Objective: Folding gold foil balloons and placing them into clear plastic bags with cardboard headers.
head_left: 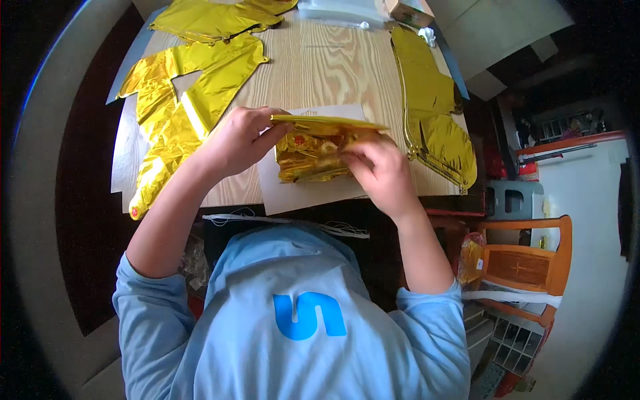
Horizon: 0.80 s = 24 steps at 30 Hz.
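Note:
Before me a folded gold foil balloon point(310, 157) stands partly raised over a pale sheet of card point(280, 197). My left hand point(248, 130) is closed, pinching the left end of its upper edge between thumb and fingers. At the right part of the foil, my right hand point(381, 163) is closed with its fingertips on the crinkled inner face. Motion smears these fingertips slightly, and the foil's top flap covers some of them. Shiny folds show reddish reflections inside the piece.
Flat gold foil balloons point(227, 73) lie at the left of the wooden table point(327, 53), and another point(427, 100) at the right. Clear plastic bags point(340, 10) and a small box point(408, 10) sit at the far edge. A wooden chair point(563, 260) stands to my right.

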Available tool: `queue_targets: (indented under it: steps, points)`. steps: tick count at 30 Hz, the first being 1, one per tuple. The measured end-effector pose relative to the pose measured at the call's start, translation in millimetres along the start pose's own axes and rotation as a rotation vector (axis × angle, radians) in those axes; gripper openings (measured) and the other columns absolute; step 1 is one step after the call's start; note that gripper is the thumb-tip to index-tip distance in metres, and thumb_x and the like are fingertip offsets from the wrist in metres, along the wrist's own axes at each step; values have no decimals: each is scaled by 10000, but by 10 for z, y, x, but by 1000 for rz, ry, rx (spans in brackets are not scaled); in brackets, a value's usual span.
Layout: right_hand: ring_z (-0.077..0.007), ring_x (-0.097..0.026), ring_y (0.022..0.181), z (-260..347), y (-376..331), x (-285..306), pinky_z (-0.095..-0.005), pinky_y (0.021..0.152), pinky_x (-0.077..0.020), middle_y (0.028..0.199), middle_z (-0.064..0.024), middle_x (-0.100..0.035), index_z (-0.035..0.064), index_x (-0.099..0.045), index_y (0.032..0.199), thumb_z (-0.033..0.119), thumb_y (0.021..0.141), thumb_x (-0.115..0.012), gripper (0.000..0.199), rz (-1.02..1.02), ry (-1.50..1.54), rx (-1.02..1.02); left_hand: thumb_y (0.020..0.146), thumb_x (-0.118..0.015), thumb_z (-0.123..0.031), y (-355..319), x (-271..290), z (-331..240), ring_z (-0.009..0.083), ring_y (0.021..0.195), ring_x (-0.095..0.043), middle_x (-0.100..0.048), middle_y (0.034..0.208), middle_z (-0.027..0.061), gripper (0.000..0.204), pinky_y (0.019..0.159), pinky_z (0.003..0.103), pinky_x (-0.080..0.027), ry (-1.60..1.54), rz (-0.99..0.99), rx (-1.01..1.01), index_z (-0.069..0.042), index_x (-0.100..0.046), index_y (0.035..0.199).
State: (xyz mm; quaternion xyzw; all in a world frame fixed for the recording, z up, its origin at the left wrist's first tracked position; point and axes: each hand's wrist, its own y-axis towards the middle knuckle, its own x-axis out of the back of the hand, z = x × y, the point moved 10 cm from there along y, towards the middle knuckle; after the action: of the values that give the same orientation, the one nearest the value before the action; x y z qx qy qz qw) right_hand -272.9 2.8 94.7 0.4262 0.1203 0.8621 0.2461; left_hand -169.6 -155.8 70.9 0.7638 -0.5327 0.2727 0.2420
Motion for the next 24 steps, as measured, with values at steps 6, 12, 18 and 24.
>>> queue_targets:
  steps: [6,12,18,24]
  points:
    - [-370,-663,789,-464,232,-249,-469,707,-534,905,-162,-699,55,-680,945,286,805,-738,276,-90,-488,-214,938,-604,-84,86,-7,-93,332,802,-695,-694,891,186,186,878,396,-527,44,-45,-168,1,-665,1092]
    - [-374,-597,948,-624,-5,72,-442,784,-499,1003,-147,-617,67,-636,1097,192,845,-698,289,-147,-515,-263,832,-665,-47,-59,-296,-188,292,1095,-645,-687,1111,117,263,1110,545,-371,220,41,-373,-67,-661,1094]
    - [-336,-586,1156,-357,106,308,-430,984,-451,1215,-194,-626,10,-628,1192,160,961,-578,280,-46,-69,-89,719,-704,-103,-198,-489,-288,263,1201,-587,-657,1170,90,351,1125,557,-306,485,97,-496,-69,-655,1064]
    - [-369,-324,1417,-413,78,-496,-477,1173,-219,1507,-215,-380,-15,-414,1430,391,1002,-486,594,301,-412,58,798,-676,-475,-265,-374,-482,344,1232,-520,-587,1178,160,493,1129,582,-256,466,122,-444,-45,-624,1033]
